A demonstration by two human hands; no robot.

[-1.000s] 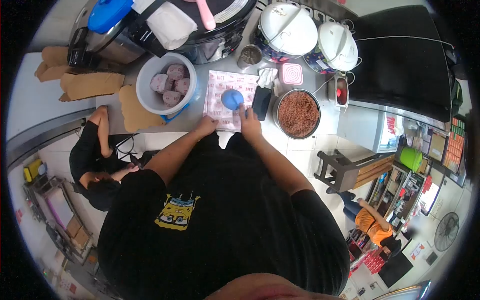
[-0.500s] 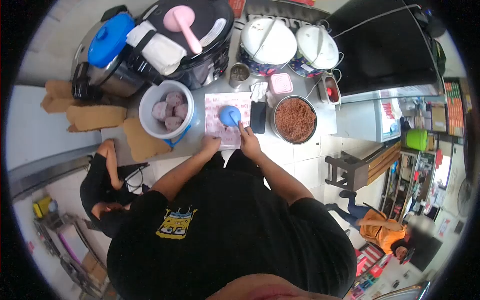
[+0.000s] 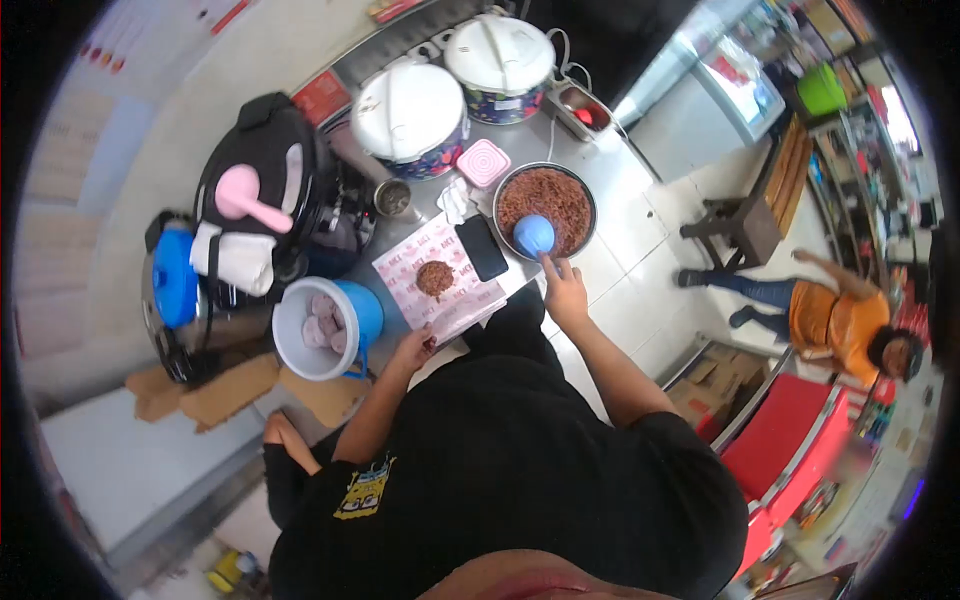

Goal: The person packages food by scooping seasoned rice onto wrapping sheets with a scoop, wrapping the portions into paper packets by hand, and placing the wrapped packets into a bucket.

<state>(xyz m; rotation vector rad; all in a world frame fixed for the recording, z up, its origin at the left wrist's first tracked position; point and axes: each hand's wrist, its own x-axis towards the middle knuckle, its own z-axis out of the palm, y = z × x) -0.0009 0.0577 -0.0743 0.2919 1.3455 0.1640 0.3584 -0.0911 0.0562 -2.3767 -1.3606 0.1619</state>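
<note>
My right hand (image 3: pixel 566 293) grips the handle of a blue scoop (image 3: pixel 534 235). The scoop's round bowl is over the near left part of a round metal pan (image 3: pixel 594 222) full of brown, crumbly food (image 3: pixel 560 200). A stack of pink-printed wrapping paper (image 3: pixel 398 268) lies on the counter, bearing a small round mound of the same brown food (image 3: pixel 434 279). My left hand (image 3: pixel 413 349) pinches the paper's near left edge. Against the paper's right side lies a black phone (image 3: pixel 482 249).
A blue-and-white bucket (image 3: pixel 290 345) with wrapped lumps stands left of the paper. Beyond are a big black cooker (image 3: pixel 250 160), a metal cup (image 3: pixel 392 197), a pink box (image 3: pixel 484 162) and two white-lidded pots (image 3: pixel 408 110). A person in orange (image 3: pixel 835 320) stands at the right.
My right hand has moved the scoop right, from the paper to the pan. The brown mound now shows on the paper. The view has turned, and my left hand remains at the paper's edge.
</note>
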